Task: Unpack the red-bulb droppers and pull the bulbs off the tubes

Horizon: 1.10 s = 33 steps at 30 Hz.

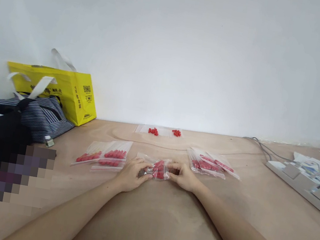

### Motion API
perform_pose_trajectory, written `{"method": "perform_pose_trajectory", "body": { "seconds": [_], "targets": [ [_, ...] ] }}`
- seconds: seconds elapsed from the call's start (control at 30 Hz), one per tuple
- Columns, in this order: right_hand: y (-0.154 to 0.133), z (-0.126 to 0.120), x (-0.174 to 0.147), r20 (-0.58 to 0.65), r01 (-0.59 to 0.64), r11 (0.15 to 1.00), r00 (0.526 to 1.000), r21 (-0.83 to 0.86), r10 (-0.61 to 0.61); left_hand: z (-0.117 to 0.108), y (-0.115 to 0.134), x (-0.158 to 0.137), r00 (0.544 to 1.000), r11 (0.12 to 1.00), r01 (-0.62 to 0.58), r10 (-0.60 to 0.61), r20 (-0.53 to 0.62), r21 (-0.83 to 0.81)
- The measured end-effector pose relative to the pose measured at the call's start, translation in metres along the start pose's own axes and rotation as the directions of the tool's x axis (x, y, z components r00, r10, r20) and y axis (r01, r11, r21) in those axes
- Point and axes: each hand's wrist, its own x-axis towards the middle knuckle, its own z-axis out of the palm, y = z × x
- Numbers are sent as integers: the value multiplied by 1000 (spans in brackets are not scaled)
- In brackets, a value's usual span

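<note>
1. A plain packing or sorting workspace, set at a bare plywood tabletop (162, 218) against a blank white wall (190, 51).
2. Small zip bags of red pieces (112, 155) lie in rows.
3. A power strip (305, 187) and a yellow shopping bag (69, 90) sit at the sides.

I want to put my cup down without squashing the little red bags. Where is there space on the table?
Bare table lies between the two forearms, and right of the right hand before the power strip. It is crowded around the held bag, the bags on the left and right, and by the striped bag.
</note>
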Motion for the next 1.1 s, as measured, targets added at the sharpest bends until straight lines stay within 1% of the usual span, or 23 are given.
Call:
{"method": "perform_pose_trajectory", "body": {
  "seconds": [0.1, 0.23, 0.37, 0.5, 0.57, 0.63, 0.7, 0.77, 0.93, 1.1],
  "targets": [
    [-2, 2, 0, -8, -1, 1000, 1000, 22, 1, 0, 2, 0, 1000, 1000, 14, -14, -2, 0],
    [-9, 7, 2, -48, -28, 999, 999, -26, 26, -1, 3, -1, 1000, 1000, 16, -16, -3, -14],
    [-14, 10, 5, -77, -46, 998, 996, -53, 42, -3, 3, -1, 1000, 997, -4, 5, 10, -76],
    [-13, 11, 5, -35, -85, 996, 996, 30, 86, -4, 0, -1, 1000, 996, 22, -23, -2, -89],
    [-13, 11, 6, -14, -93, 994, 995, 65, 94, -3, 0, 0, 999, 996, 28, -24, 49, -82],
    [-14, 12, 6, -4, -85, 994, 996, 74, 85, -2, 1, 1, 993, 996, 19, -8, 114, -92],
    [-17, 12, 6, 11, -73, 995, 997, 72, 72, -2, 2, 0, 990, 994, 10, 5, 142, -108],
    [-20, 11, 6, 23, -63, 996, 998, 58, 62, -2, 2, -1, 991, 992, 8, 9, 137, -125],
    [-26, 13, 5, -6, -75, 997, 997, -8, 75, -2, 3, -3, 993, 991, 22, -6, 117, -131],
    [-23, 20, 4, 1, 2, 1000, 1000, 23, -2, -1, 2, -5, 993, 994, 40, -28, 117, -102]
  ]
}}
